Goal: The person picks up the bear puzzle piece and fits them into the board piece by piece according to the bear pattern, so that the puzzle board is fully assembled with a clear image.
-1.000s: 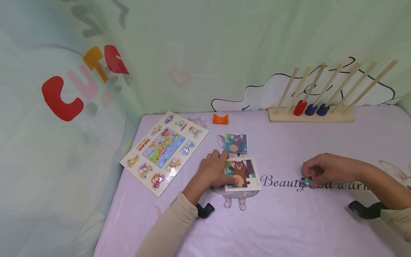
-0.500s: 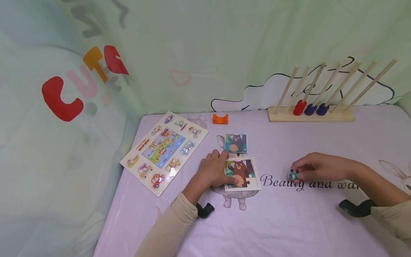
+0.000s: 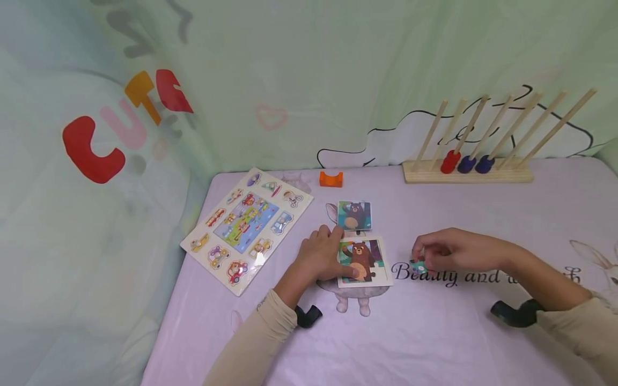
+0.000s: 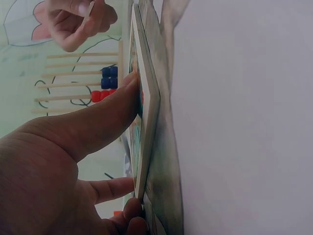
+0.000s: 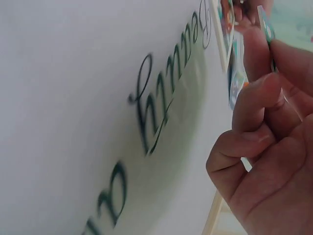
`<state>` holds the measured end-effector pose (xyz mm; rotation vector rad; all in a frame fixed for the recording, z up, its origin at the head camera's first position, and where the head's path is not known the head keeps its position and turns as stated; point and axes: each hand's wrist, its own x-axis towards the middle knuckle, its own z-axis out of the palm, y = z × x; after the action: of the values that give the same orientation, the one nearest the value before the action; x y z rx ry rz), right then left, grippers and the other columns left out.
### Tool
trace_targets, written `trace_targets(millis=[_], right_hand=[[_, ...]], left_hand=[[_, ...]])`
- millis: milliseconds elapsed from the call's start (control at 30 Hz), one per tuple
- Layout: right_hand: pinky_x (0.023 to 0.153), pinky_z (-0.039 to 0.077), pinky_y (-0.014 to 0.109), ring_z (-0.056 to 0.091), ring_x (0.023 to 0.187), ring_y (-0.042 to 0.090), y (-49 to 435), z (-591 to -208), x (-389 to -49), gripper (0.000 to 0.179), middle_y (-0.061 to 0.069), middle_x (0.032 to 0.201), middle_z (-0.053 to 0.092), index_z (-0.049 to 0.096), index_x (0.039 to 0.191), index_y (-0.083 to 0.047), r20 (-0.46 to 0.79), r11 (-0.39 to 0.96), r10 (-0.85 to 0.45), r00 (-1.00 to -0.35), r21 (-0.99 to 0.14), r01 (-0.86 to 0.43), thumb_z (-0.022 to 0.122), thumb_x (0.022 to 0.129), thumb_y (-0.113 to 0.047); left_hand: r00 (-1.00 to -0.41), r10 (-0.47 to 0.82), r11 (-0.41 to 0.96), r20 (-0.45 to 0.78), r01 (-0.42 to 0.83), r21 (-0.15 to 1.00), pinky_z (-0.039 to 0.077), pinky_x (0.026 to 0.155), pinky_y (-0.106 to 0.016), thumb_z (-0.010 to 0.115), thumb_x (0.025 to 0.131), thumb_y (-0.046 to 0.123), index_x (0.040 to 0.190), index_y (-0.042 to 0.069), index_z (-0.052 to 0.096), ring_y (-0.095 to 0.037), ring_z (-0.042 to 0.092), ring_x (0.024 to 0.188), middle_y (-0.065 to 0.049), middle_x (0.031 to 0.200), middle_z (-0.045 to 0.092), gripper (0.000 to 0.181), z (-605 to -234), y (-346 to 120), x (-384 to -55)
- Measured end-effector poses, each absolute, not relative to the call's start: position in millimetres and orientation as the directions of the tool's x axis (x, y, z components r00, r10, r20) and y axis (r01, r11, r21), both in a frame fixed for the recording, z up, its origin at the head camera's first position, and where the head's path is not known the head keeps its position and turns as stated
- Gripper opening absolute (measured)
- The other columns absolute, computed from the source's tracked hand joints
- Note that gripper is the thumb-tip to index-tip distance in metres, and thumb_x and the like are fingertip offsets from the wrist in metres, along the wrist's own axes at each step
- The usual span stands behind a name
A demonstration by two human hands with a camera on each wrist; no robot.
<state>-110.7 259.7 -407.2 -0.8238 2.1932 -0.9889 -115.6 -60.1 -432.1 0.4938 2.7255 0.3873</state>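
Observation:
A small jigsaw piece (image 3: 419,267), green with dark and red parts, is pinched between the thumb and fingers of my right hand (image 3: 451,251). In the right wrist view the piece (image 5: 267,28) shows nearly edge-on. To its left lies a square bear puzzle (image 3: 389,280) in a pale frame, with a bare gap at its lower right corner. My left hand (image 3: 319,256) rests on its left side. The thumb presses the picture; in the left wrist view an outstretched finger (image 4: 115,188) touches the edge of the puzzle. A bear picture card (image 3: 354,216) lies just behind.
A wooden knob puzzle (image 3: 292,236) with vehicles lies at the left. An orange arched block (image 3: 331,179) is at the back. A pegged wooden rack (image 3: 512,177) with red and dark blue beads stands at the back right, near the green curtain (image 3: 338,69).
My right hand has moved left with the jigsaw piece, closer to the bear puzzle. My left hand has stayed in place on the puzzle.

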Motion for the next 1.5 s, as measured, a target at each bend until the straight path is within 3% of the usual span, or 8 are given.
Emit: trace_targets(millis=[267, 500, 633, 900, 1167, 1500], right_hand=[[0.068, 0.051, 0.024, 0.061, 0.084, 0.011, 237.7, -404.5, -113.8, 0.026, -0.004, 0.101, 0.068, 0.07, 0.127, -0.02, -0.225, 0.513, -0.736, -0.638, -0.801, -0.309, 0.062, 0.102, -0.017], [0.084, 0.058, 0.024, 0.068, 0.093, 0.013, 222.5, -403.4, -114.7, 0.027, 0.003, 0.121, 0.071, 0.07, 0.127, -0.014, -0.219, 0.508, -0.719, -0.66, -0.813, -0.284, 0.06, 0.102, -0.01], [0.079, 0.059, 0.026, 0.068, 0.088, 0.018, 216.1, -404.9, -114.9, 0.025, 0.004, 0.114, 0.071, 0.071, 0.124, -0.012, -0.194, 0.483, -0.728, -0.657, -0.825, -0.293, 0.061, 0.101, -0.01], [0.075, 0.056, 0.025, 0.063, 0.087, 0.013, 205.9, -409.3, -115.3, 0.02, 0.0, 0.104, 0.069, 0.073, 0.118, -0.015, -0.169, 0.476, -0.73, -0.662, -0.821, -0.316, 0.067, 0.099, -0.015], [0.071, 0.055, 0.025, 0.061, 0.078, 0.012, 195.9, -413.2, -111.7, 0.008, -0.004, 0.083, 0.064, 0.071, 0.104, -0.019, -0.195, 0.527, -0.667, -0.719, -0.806, -0.269, 0.072, 0.096, -0.017], [0.064, 0.049, 0.023, 0.055, 0.071, 0.007, 188.3, -424.9, -108.9, 0.01, -0.01, 0.081, 0.065, 0.072, 0.095, -0.02, -0.099, 0.544, -0.636, -0.766, -0.761, -0.353, 0.075, 0.092, -0.011]], left_hand=[[-0.881, 0.379, 0.904, -0.283, 0.287, 0.318, 0.046, 0.086, -0.038, 0.083, 0.074, 0.062, 0.146, 0.017, 0.045, -0.02, 0.048, 0.099, -0.007, 0.118, 0.052, 0.093, -433.5, -60.9, -116.1], [-0.879, 0.382, 0.907, -0.285, 0.297, 0.3, 0.046, 0.086, -0.038, 0.082, 0.074, 0.063, 0.145, 0.018, 0.044, -0.019, 0.049, 0.1, -0.006, 0.118, 0.052, 0.092, -434.6, -60.8, -116.8], [-0.882, 0.378, 0.908, -0.283, 0.294, 0.297, 0.046, 0.087, -0.039, 0.083, 0.074, 0.063, 0.146, 0.018, 0.044, -0.02, 0.049, 0.101, -0.007, 0.119, 0.052, 0.093, -434.9, -60.7, -116.9], [-0.879, 0.374, 0.91, -0.295, 0.286, 0.302, 0.046, 0.088, -0.038, 0.083, 0.074, 0.063, 0.146, 0.019, 0.044, -0.02, 0.048, 0.101, -0.006, 0.119, 0.051, 0.093, -434.4, -60.7, -117.2], [-0.879, 0.379, 0.907, -0.291, 0.29, 0.305, 0.046, 0.086, -0.037, 0.083, 0.075, 0.063, 0.144, 0.018, 0.045, -0.019, 0.048, 0.1, -0.006, 0.117, 0.052, 0.091, -433.7, -61.6, -117.0], [-0.878, 0.378, 0.907, -0.293, 0.289, 0.306, 0.046, 0.087, -0.038, 0.083, 0.074, 0.063, 0.143, 0.018, 0.045, -0.019, 0.048, 0.1, -0.006, 0.117, 0.051, 0.09, -433.9, -60.9, -117.4]])
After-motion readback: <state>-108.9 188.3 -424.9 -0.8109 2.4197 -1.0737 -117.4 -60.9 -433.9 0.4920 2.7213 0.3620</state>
